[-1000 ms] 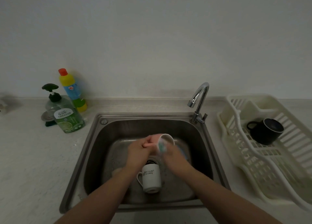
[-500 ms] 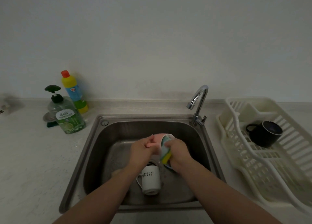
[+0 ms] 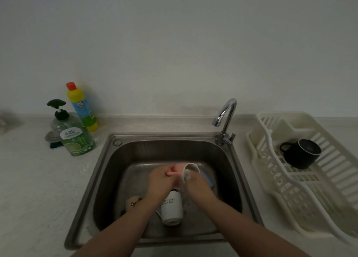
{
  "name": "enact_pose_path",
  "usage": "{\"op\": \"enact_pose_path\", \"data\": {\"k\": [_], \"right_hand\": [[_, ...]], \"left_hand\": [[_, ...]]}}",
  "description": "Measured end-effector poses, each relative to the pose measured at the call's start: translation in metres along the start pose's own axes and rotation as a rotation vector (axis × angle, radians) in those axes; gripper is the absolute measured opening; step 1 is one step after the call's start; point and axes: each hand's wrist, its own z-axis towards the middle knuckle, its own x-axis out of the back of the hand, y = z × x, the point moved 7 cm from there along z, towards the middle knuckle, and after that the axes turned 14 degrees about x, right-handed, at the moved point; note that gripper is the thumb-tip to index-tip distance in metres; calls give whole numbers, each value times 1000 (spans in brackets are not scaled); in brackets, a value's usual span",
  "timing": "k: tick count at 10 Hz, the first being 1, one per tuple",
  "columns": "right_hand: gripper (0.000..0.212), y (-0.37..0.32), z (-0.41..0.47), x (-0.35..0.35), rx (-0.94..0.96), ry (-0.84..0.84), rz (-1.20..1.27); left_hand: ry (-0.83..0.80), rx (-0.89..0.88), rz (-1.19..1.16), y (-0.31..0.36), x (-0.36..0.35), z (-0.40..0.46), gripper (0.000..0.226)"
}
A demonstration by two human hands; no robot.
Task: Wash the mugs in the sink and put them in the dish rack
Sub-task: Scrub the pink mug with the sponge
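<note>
Over the steel sink (image 3: 108, 171) my left hand (image 3: 161, 181) grips a pink mug (image 3: 181, 168) by its handle, mouth turned to the right. My right hand (image 3: 197, 185) holds a sponge (image 3: 208, 177) against the mug's mouth; only a blue edge of the sponge shows and the hand is blurred. Below them a white mug (image 3: 171, 208) with dark lettering lies on its side on the sink floor. A beige mug (image 3: 133, 203) lies partly hidden behind my left forearm. A black mug (image 3: 301, 154) lies in the cream dish rack (image 3: 317, 194) at the right.
The chrome tap (image 3: 225, 119) stands at the sink's back right corner with no water running. A green pump soap bottle (image 3: 74, 136), a yellow bottle with a red cap (image 3: 82, 106) and a metal sink plug (image 3: 51, 137) stand on the counter at the left.
My right hand has shifted with the sponge at the pink mug's mouth, pushing further in, then drawing down. The left hand keeps the mug in about the same place.
</note>
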Motion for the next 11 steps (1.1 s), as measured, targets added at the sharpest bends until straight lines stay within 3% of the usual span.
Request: {"op": "enact_pose_path", "data": {"k": [1,2,3,4,5,6,7,8,9,10,11], "right_hand": [[28,-1,6,-2,-230,173,679],[33,-5,13,1,225,-224,-287],[53,2,4,-6,691,-566,-1242],[55,-1,6,-7,705,-526,-1360],[34,-21,7,-9,459,-257,-825],[24,-29,10,-6,-13,-39,214],[30,-41,15,-8,-77,31,690],[34,-34,14,-17,368,-348,-483],[55,-2,13,-24,887,-544,-1495],[55,6,16,-24,825,-540,-1548],[28,-20,9,-31,565,-302,-851]], "left_hand": [[-8,-15,-19,6,0,-3,39],[-5,-59,9,18,17,7,37],[-95,-50,183,18,19,10,26],[-81,10,139,13,19,15,25],[-2,45,81,11,24,15,25],[40,31,71,7,24,8,32],[45,11,-4,9,30,4,41],[15,4,19,16,46,8,38],[-38,15,203,10,49,9,31],[-20,55,152,0,45,9,27],[24,75,61,0,41,6,19]]}}
